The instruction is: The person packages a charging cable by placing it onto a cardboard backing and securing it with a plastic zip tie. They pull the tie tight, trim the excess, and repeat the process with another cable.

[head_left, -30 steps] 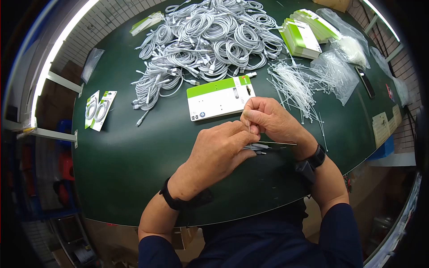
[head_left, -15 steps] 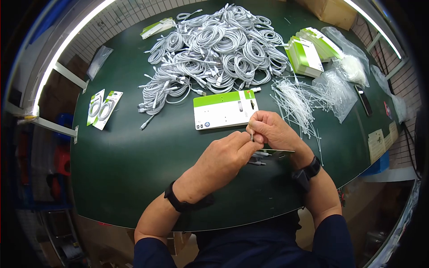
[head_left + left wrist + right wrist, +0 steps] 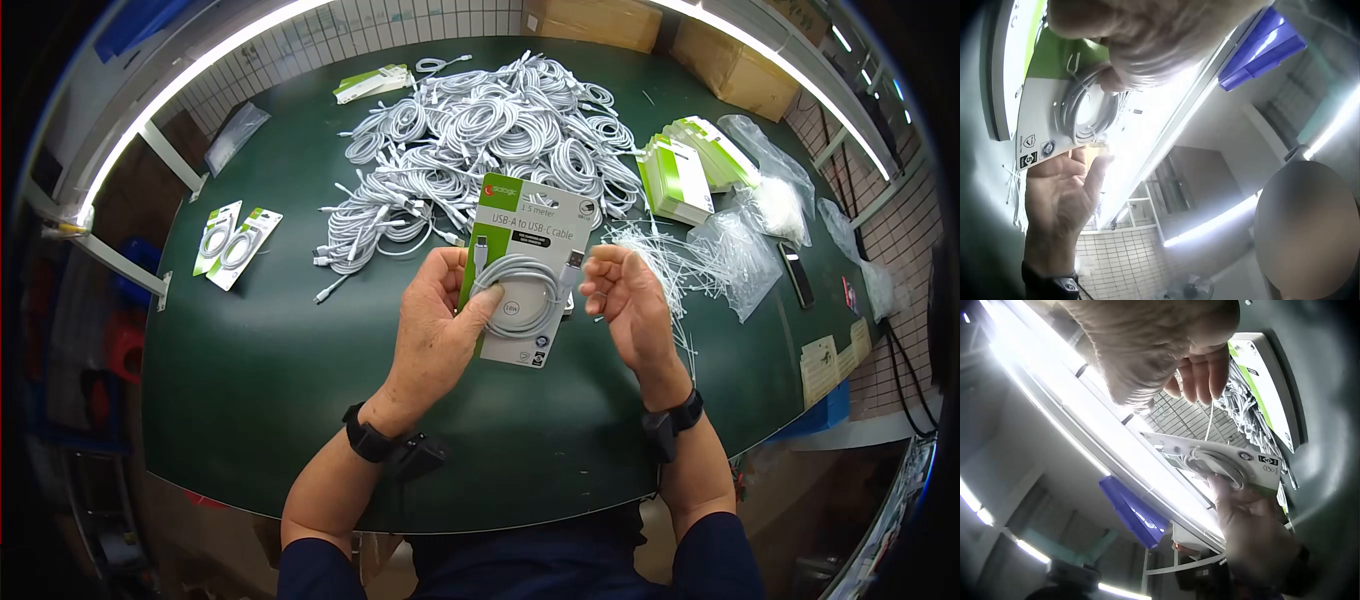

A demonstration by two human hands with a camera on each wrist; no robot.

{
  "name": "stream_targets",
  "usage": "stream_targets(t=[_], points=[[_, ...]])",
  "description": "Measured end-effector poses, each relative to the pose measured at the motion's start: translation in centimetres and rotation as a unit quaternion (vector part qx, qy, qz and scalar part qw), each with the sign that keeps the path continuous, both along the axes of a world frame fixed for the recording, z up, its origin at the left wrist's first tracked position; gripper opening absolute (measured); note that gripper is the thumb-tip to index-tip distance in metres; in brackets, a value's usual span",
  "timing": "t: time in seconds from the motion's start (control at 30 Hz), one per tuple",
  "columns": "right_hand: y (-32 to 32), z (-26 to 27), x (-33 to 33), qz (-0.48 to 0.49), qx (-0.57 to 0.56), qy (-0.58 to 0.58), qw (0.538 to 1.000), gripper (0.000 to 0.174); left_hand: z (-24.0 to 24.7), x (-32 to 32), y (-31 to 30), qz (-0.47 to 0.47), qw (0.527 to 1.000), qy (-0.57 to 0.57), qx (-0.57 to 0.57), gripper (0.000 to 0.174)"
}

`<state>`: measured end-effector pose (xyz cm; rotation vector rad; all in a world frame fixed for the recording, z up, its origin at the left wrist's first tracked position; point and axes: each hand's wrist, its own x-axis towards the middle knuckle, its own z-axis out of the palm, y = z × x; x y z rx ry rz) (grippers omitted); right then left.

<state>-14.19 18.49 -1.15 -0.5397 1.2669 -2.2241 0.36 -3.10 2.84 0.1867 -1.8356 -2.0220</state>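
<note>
In the head view, the left hand (image 3: 430, 325) grips the left edge of a green and grey printed card (image 3: 520, 350), its thumb pressing on a coiled grey cable (image 3: 548, 305) on the card's front. The card is raised and faces the camera. Just off its right edge is the right hand (image 3: 642, 325), palm turned in and fingers loosely bent. A thin white strand (image 3: 1211, 424) shows between the right fingers and the card in the right wrist view; whether they touch it, I cannot tell. Left fingers behind the card are hidden.
A large heap of coiled cables (image 3: 480, 125) covers the table's back. White ties (image 3: 665, 265), plastic bags (image 3: 740, 260) and stacked cards (image 3: 675, 180) are at the right. Two carded cables (image 3: 235, 245) lie at the left. Behind the held card is a white package (image 3: 1002, 75).
The card has been lifted and turned from edge-on to face the camera, showing the coil. The right hand has come away from the left one, and its fingers have loosened. The head view has tilted up.
</note>
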Motion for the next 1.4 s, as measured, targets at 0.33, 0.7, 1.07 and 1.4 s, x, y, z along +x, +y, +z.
stream_targets(t=[0.33,0.7,1.07,1.4], points=[[-0.6,0.3,2.1,0.031,0.119,0.127,0.984,0.031,-2.4,-0.4,0.9,-0.076,0.992,-0.017,0.102,0.024],[-1.9,1.6,3.9,-0.154,0.161,0.272,0.936,0.068,-4.6,-1.1,1.3,-0.058,0.992,-0.011,0.115,0.023],[-2.1,2.9,5.5,-0.300,0.356,0.630,0.621,0.064,-4.1,-0.4,2.1,-0.029,0.995,-0.034,-0.090,0.028],[-2.8,1.2,3.8,-0.225,0.223,0.724,0.613,0.040,-4.1,0.1,2.9,-0.001,0.992,-0.032,-0.122,0.032]])
